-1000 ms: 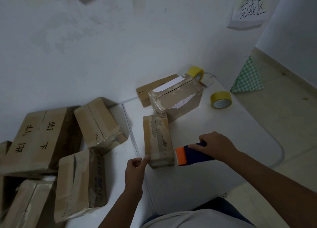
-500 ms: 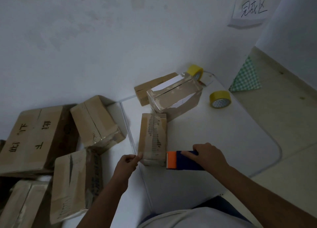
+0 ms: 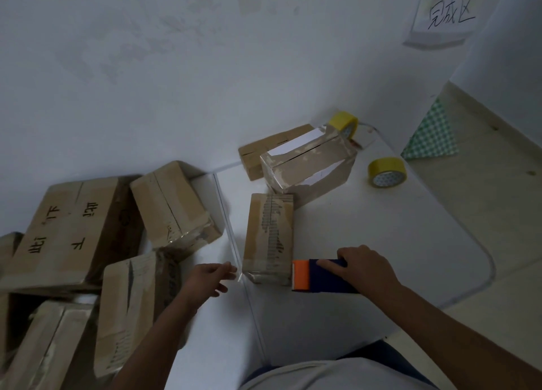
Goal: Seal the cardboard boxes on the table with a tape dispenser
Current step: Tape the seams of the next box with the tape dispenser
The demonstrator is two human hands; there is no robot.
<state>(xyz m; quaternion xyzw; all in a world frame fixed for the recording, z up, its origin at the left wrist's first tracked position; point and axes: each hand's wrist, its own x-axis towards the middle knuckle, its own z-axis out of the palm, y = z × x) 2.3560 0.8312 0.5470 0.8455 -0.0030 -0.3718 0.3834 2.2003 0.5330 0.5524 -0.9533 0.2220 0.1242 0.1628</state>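
Observation:
A narrow cardboard box with torn paper along its top lies lengthwise in the middle of the white table. My right hand grips a dark blue tape dispenser whose orange head presses against the box's near right corner. Just left of the box's near end, my left hand hovers with loose fingers, slightly apart from the box and holding nothing. Behind it stand a larger taped box and a flat box by the wall.
Two yellow tape rolls lie at the back right of the table. Several cardboard boxes are piled at the left. The rounded table edge is at the right, with floor and a green checked cloth beyond.
My left hand has let go of the box's near left corner and drawn back a little. The dispenser has slid left along the box's near end.

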